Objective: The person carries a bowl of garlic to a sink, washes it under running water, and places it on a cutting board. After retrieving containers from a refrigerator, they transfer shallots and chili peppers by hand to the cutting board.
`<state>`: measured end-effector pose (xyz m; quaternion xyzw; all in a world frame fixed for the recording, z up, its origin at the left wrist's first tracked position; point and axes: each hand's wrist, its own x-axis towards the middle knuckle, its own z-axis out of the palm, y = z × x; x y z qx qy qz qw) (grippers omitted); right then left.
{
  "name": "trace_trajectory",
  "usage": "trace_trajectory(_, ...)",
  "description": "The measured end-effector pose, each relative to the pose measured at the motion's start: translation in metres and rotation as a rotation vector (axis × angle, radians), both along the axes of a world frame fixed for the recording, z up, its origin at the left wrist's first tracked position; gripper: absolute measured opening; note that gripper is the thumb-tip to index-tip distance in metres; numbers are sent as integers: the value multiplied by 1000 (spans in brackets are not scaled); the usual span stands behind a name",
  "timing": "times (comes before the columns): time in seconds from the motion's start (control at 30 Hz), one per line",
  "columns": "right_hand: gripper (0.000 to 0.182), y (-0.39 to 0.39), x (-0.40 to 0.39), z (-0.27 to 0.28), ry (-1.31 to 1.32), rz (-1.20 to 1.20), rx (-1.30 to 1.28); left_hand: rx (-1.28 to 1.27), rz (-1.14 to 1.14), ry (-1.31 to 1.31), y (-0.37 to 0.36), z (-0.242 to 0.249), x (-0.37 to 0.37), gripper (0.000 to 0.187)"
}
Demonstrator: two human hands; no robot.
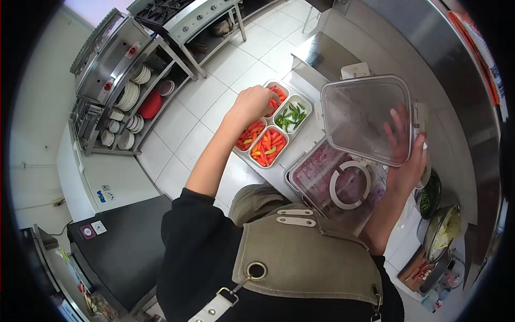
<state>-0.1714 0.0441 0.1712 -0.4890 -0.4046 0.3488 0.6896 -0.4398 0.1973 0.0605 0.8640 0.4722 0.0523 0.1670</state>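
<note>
My left hand (256,103) reaches over the far compartment of red chili peppers (274,89). Its fingers curl down among them and the fingertips are hidden, so what they pinch cannot be made out. Beside it are metal trays of green chilies (291,115), orange-red chilies (268,147) and more red chilies (248,137). My right hand (409,161) is closed on the edge of a clear plastic lid (360,112), tilted up; its fingers show through the plastic. Below the lid sits a clear container (316,185) with reddish-purple contents and a white ring-shaped part (333,189).
Right of me are a bowl of green chilies (427,201), a bowl with pale leafy vegetable (445,233) and a wooden board (410,276) with red chilies. A plate rack (142,115) and a stove (185,24) stand across the tiled floor.
</note>
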Motion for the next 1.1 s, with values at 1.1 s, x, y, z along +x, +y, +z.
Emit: trace_trajectory(1.1, 56, 1, 0, -2, -9, 10, 1, -731, 273, -1245, 9, -5, -46, 22)
